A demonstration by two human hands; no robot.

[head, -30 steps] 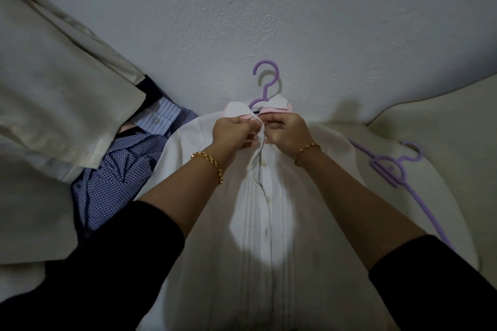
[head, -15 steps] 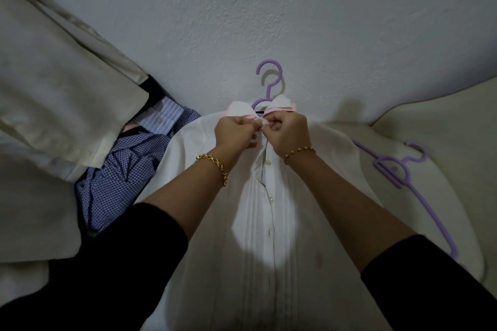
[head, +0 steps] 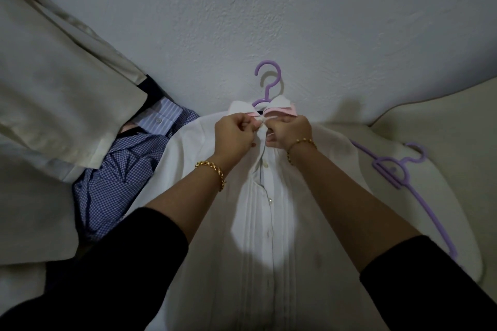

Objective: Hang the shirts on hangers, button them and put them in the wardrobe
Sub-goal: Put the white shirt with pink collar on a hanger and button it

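White rough-plastered wall (head: pixel 242 8) is seen from 10 to 2 o'clock, with small bumps and a faint hairline mark noted. Large beige cloth (head: pixel 53 83) is draped from 10 o'clock toward centre; its hemmed edge and creases are visible. At its inner corner a dark navy fabric strip (head: pixel 153 88) is glimpsed, but its type cannot be told. Paler off-white fabric (head: pixel 27 209) is laid at 8 to 9 o'clock, partly overlapped by the beige cloth. Cream padded surface (head: pixel 443 126) is seen at 3 o'clock, its curved upper edge set against the wall.
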